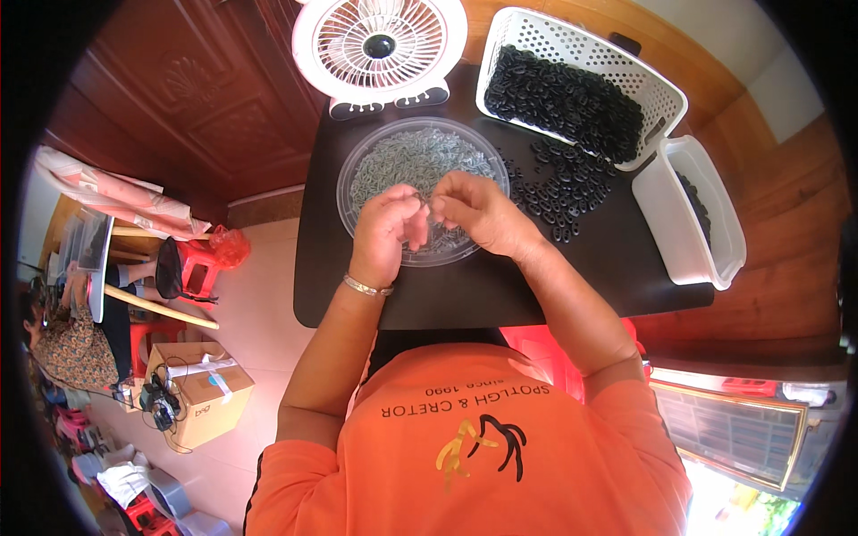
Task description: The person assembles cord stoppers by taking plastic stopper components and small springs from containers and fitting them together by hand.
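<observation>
Both hands meet over a round clear tub (345, 192) heaped with small grey metal-looking pieces (420, 150). My left hand (391, 228), with a bracelet at its wrist, pinches with thumb and index finger while its other fingers curl loosely. Close to its right, my right hand (483, 213) also pinches with thumb and fingertips. Something tiny and dark shows between the two sets of fingertips, too small to name. Right of the tub, a loose spread of small black oval pieces (561, 192) lies on the dark table.
A white perforated basket (666, 103) of black pieces stands at the table's far right, beside a white bin (675, 223) with dark contents. A white fan (380, 45) stands behind the tub. On the floor at left are a cardboard box (214, 406) and red stool (198, 268); another person (76, 353) sits beyond.
</observation>
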